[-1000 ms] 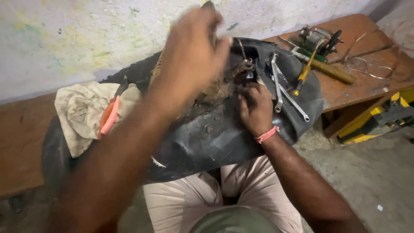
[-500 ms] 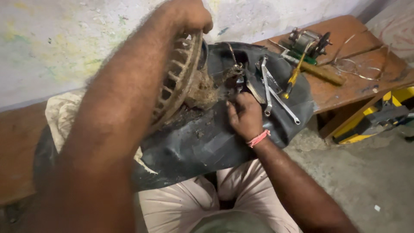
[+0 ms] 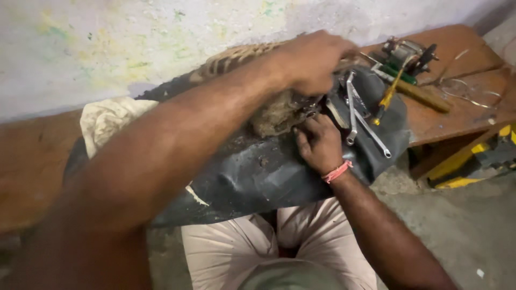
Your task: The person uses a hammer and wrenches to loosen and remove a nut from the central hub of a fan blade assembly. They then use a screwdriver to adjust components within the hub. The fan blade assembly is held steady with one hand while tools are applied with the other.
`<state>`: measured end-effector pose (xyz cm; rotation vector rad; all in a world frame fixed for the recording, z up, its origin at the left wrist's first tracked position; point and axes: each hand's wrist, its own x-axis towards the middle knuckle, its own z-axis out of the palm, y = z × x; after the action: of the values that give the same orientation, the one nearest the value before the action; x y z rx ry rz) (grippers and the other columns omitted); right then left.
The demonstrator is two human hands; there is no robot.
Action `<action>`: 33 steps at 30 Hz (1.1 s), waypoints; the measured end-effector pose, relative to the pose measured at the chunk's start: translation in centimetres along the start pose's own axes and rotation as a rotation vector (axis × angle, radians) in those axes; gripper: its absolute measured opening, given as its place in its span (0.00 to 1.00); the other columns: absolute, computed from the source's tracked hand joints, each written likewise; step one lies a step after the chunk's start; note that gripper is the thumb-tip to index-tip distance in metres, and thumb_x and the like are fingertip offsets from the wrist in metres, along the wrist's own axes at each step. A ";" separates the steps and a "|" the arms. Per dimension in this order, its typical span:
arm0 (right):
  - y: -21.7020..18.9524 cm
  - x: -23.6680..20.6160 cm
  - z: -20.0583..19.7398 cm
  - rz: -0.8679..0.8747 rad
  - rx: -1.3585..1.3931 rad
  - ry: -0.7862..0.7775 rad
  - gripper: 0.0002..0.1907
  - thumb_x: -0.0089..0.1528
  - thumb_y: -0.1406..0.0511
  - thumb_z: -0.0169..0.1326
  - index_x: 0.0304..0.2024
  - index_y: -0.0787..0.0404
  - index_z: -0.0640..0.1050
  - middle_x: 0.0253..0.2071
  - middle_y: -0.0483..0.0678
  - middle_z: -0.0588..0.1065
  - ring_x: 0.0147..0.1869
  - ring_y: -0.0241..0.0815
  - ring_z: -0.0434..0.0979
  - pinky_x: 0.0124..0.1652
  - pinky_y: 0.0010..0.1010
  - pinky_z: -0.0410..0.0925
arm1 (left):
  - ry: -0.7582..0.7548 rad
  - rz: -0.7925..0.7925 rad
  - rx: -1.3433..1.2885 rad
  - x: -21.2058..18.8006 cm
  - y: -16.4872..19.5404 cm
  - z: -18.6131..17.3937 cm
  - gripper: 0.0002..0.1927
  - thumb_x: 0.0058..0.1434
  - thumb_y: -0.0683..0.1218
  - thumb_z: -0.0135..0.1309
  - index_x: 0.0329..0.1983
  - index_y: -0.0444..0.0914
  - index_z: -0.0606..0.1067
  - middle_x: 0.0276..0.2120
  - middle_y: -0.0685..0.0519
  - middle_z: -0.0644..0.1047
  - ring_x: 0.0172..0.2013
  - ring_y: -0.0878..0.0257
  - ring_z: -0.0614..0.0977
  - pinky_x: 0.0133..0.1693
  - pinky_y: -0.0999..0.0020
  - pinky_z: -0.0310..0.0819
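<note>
You hold a round, ribbed metal part (image 3: 231, 62), rusty and caked with dirt, on the black rubber sheet (image 3: 258, 177) spread over your lap and the tabletop (image 3: 451, 123). The part stands on its edge, tilted, and its rim runs lengthwise from the wall side of the sheet down toward the wrenches (image 3: 357, 115); your forearm hides most of it.

Your left hand (image 3: 314, 62) reaches across from the left, forearm stretched diagonally over the sheet, fingers curled shut around the upper right edge of the part, knuckles up. Your right hand (image 3: 320, 145) comes up from below the sheet's near edge, a pink band on its wrist, palm down, fingers bent and pressed against the dirty lower side of the part; you cannot tell whether they pinch anything small.

Just right of the part, the wrenches lie on the sheet, handles pointing toward you. Beyond them a yellow-handled screwdriver (image 3: 388, 95) lies on the tabletop beside a wooden-handled tool (image 3: 424, 96). Left of the part, a pale cloth (image 3: 107, 121) is bunched on the sheet.
</note>
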<state>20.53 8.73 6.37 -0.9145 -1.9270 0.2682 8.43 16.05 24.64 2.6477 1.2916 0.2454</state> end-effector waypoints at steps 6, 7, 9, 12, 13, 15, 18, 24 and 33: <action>0.9 -0.2 0.3 -0.040 -0.025 0.022 0.11 0.59 0.67 0.61 0.31 0.67 0.73 0.32 0.58 0.69 0.39 0.61 0.69 0.38 0.48 0.63 | 0.218 -0.053 -0.287 -7.6 -2.7 -2.9 0.37 0.52 0.32 0.46 0.68 0.40 0.67 0.59 0.47 0.76 0.56 0.53 0.80 0.59 0.55 0.72; 0.9 -0.2 0.3 -0.012 -0.009 0.027 0.10 0.60 0.67 0.61 0.30 0.66 0.73 0.30 0.57 0.69 0.37 0.60 0.70 0.37 0.47 0.63 | 0.169 -0.192 -0.449 -9.2 -3.6 -3.7 0.37 0.54 0.33 0.44 0.69 0.44 0.66 0.60 0.50 0.74 0.54 0.56 0.82 0.54 0.55 0.76; 0.9 -0.4 0.2 0.003 0.016 0.042 0.09 0.60 0.68 0.61 0.30 0.65 0.74 0.29 0.55 0.70 0.36 0.58 0.70 0.36 0.46 0.63 | 0.210 -0.151 -0.580 -12.7 -4.5 -3.3 0.32 0.58 0.35 0.41 0.67 0.41 0.69 0.54 0.47 0.80 0.52 0.55 0.86 0.57 0.56 0.79; 0.5 -0.6 0.0 -0.032 0.042 0.067 0.06 0.60 0.69 0.60 0.33 0.64 0.76 0.30 0.54 0.71 0.36 0.56 0.71 0.36 0.44 0.64 | 0.514 0.071 -0.334 -17.2 -4.7 -1.2 0.31 0.60 0.36 0.45 0.70 0.36 0.69 0.60 0.41 0.78 0.60 0.51 0.81 0.67 0.51 0.74; 0.4 -0.6 0.0 -0.043 0.042 0.075 0.05 0.61 0.69 0.60 0.34 0.64 0.76 0.30 0.53 0.72 0.36 0.55 0.72 0.37 0.43 0.64 | 0.648 0.175 -0.171 -18.5 -4.6 -0.4 0.32 0.61 0.35 0.48 0.71 0.35 0.68 0.64 0.39 0.74 0.64 0.49 0.77 0.71 0.49 0.71; 0.1 -0.6 -0.1 0.021 0.091 0.089 0.05 0.61 0.70 0.61 0.36 0.65 0.77 0.31 0.53 0.72 0.34 0.51 0.73 0.36 0.39 0.65 | 0.772 0.146 -0.148 -21.2 -4.1 1.5 0.34 0.57 0.36 0.48 0.70 0.35 0.67 0.66 0.39 0.73 0.69 0.47 0.73 0.74 0.48 0.64; -0.2 -0.6 -0.1 0.148 0.233 0.100 0.08 0.63 0.70 0.62 0.42 0.67 0.77 0.33 0.52 0.74 0.33 0.43 0.75 0.36 0.31 0.68 | 0.907 0.049 -0.134 -24.2 -3.4 4.0 0.33 0.58 0.36 0.49 0.70 0.36 0.68 0.67 0.39 0.73 0.71 0.47 0.70 0.75 0.50 0.57; 0.4 -0.7 0.1 0.106 0.327 0.122 0.18 0.65 0.69 0.62 0.55 0.69 0.74 0.41 0.51 0.78 0.43 0.39 0.78 0.46 0.29 0.72 | 1.051 -0.038 -0.122 -21.2 -3.7 7.0 0.35 0.59 0.36 0.52 0.72 0.39 0.67 0.67 0.45 0.73 0.71 0.51 0.70 0.78 0.49 0.48; -0.9 0.8 -2.0 0.007 0.134 0.184 0.23 0.64 0.68 0.60 0.60 0.67 0.73 0.57 0.58 0.73 0.58 0.50 0.74 0.58 0.39 0.68 | 0.962 -0.130 0.072 -18.0 -1.9 7.2 0.34 0.58 0.41 0.58 0.70 0.39 0.67 0.69 0.47 0.70 0.71 0.47 0.67 0.75 0.45 0.58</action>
<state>21.52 8.29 8.42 -0.8284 -1.7162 0.3029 -2.32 2.22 16.02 2.5194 1.6853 1.6113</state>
